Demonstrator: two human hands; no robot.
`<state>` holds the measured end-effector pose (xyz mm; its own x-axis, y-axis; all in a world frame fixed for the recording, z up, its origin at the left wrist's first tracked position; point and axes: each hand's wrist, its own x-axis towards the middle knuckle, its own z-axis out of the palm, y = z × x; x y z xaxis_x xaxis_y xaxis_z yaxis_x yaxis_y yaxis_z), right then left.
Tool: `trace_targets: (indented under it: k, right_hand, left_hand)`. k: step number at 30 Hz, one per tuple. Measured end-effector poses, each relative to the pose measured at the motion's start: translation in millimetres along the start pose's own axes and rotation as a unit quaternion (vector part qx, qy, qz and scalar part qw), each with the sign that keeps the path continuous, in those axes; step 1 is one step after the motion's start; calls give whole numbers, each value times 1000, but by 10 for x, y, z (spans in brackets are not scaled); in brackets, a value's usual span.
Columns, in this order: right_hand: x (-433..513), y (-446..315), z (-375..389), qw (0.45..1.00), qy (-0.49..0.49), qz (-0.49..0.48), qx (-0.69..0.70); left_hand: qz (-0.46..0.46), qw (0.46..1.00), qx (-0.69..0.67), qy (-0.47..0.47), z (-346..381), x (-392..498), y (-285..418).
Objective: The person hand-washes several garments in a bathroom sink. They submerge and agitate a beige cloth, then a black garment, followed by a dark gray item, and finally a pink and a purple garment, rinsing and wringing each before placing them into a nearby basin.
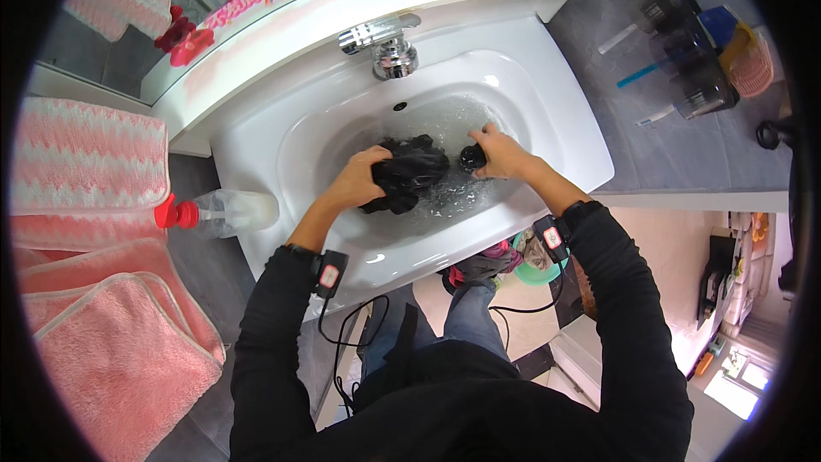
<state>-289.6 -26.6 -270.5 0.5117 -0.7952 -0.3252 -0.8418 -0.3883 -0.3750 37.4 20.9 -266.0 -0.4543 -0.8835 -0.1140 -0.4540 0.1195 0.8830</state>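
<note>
Bunched black cloth (410, 170) lies wet in the white washbasin (301, 141), partly in soapy water (471, 119). My left hand (359, 179) grips the cloth at its left side, with fingertips hidden in the folds. To the right, apart from the main bundle, my right hand (501, 153) holds a small dark rounded item (473, 158) at the water's surface. Whether this is a bunched piece of cloth or a hard object, I cannot tell. A chrome faucet (394, 54) rises behind the basin, and no stream of water shows from it.
On the basin's left rim stands a clear pump bottle (237, 213) with a red top. Pink towels (122, 359) hang at the left. Dark cup holders (683, 45) are on the right wall. A green tub (537, 273) with clothes sits below. Black cables (337, 359) hang from both wrists.
</note>
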Motion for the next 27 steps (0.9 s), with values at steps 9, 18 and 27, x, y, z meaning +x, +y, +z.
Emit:
trace_targets:
  k: [9,18,27]
  right_hand:
    - [-136,129,150,979,-48,75,-185]
    - [-241,-62,-694,960,134,210,127]
    - [0,31,-102,948,164,-14,271]
  left_hand:
    - [46,942,-314,113,-415,-373,570]
    - [10,978,73,195,-102,-395,420]
    - [-128,963,232,49,285,-351,157]
